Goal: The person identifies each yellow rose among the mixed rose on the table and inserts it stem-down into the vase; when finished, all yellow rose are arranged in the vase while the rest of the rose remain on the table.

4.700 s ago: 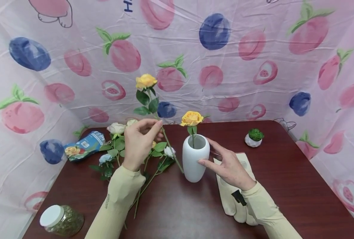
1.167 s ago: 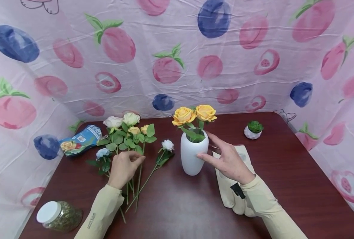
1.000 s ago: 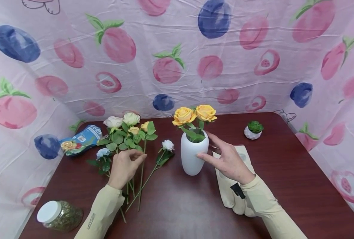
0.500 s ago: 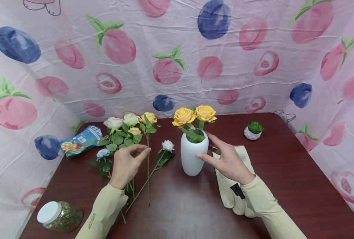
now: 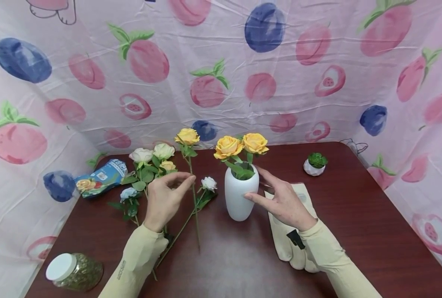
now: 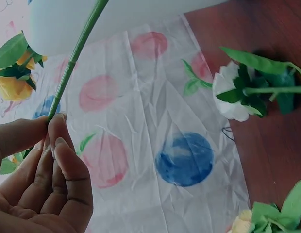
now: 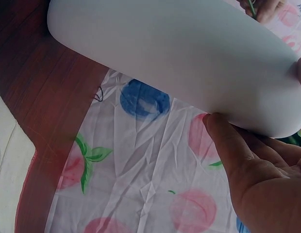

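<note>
Two yellow roses (image 5: 241, 144) in one white vase (image 5: 241, 198). One yellow rose (image 5: 187, 136) lifted on its stem. Loose flowers on table (image 5: 355, 215): about five heads (pile overlaps, count unsure). One snack packet (image 5: 100, 179), one white-lidded jar (image 5: 73, 271), one small potted succulent (image 5: 315, 164), one pair of cream gloves (image 5: 289, 244). Two hands.

Head view high, facing down at table (image 5: 355, 215); wrist views close, sharing vase (image 5: 240, 194).

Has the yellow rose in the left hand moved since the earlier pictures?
Yes. The yellow rose, pinched by the left hand, has risen from the pile of flowers and come closer to the white vase.
</note>
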{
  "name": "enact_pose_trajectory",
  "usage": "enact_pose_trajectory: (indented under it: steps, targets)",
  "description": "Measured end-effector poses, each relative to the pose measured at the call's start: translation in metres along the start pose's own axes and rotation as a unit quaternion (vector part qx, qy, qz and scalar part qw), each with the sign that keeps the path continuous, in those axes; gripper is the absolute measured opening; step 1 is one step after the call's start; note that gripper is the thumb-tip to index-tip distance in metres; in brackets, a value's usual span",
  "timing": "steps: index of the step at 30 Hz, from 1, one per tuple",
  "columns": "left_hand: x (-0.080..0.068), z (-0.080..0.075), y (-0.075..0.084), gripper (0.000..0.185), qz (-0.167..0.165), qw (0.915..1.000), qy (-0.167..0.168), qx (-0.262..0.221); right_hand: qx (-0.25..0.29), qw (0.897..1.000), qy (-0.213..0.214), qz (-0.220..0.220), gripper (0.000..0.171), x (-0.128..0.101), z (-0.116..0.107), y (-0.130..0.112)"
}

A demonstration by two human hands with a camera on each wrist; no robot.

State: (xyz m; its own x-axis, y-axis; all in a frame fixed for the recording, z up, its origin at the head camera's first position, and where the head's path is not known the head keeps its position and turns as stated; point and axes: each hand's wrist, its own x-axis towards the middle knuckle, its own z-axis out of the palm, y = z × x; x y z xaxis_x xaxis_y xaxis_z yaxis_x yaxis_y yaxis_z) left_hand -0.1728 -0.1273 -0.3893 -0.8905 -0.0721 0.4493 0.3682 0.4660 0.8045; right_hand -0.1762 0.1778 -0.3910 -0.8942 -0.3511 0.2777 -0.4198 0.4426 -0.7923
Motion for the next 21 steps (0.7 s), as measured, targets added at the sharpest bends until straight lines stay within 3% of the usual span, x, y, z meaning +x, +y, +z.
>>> enact_pose_trajectory:
  steps: [12, 15, 21]
  targets:
    - [0.009, 0.009, 0.023, 0.014, 0.012, 0.996, 0.017, -0.088, 0.001, 1.0, 0.002, -0.001, 0.076, 0.0, 0.0, 0.001]
    - [0.013, 0.011, 0.032, 0.013, 0.016, 0.9903, 0.024, -0.136, 0.001, 1.0, 0.001, -0.001, 0.076, 0.0, 0.0, 0.0]
    - [0.021, 0.015, 0.05, 0.011, 0.045, 0.9706, 0.06, -0.228, 0.003, 1.0, -0.003, 0.001, 0.077, -0.001, 0.0, 0.001]
